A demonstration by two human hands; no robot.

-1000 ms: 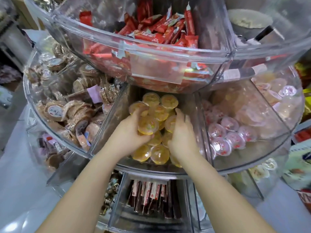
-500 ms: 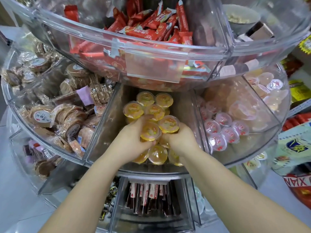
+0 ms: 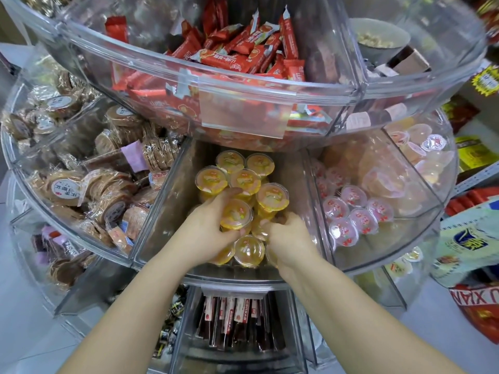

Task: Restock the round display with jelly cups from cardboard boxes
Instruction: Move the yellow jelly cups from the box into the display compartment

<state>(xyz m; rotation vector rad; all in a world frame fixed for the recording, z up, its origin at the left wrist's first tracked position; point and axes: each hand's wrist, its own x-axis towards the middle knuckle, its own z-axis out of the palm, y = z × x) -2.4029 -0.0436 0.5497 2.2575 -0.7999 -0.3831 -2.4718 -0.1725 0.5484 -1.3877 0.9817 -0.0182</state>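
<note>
A clear round display (image 3: 232, 276) has wedge compartments on stacked tiers. The middle-tier wedge straight ahead holds several yellow jelly cups (image 3: 244, 182) piled up. My left hand (image 3: 208, 230) curls around one yellow jelly cup (image 3: 236, 214) on top of the pile. My right hand (image 3: 290, 238) is pushed into the pile's right side, fingers bent among the cups; what they grip is hidden. No cardboard box is in view.
Pink jelly cups (image 3: 353, 214) fill the wedge to the right, wrapped round biscuits (image 3: 108, 190) the wedge to the left. Red snack bars (image 3: 243, 55) lie in the top tier, which overhangs the yellow cups. Dark stick packs (image 3: 237, 322) stand in the tier below. Printed bags (image 3: 469, 247) sit far right.
Both hands have drawn closer together over the pile. My right hand has curled from flat fingers into the cups and slid lower, and a cup now stands above it.
</note>
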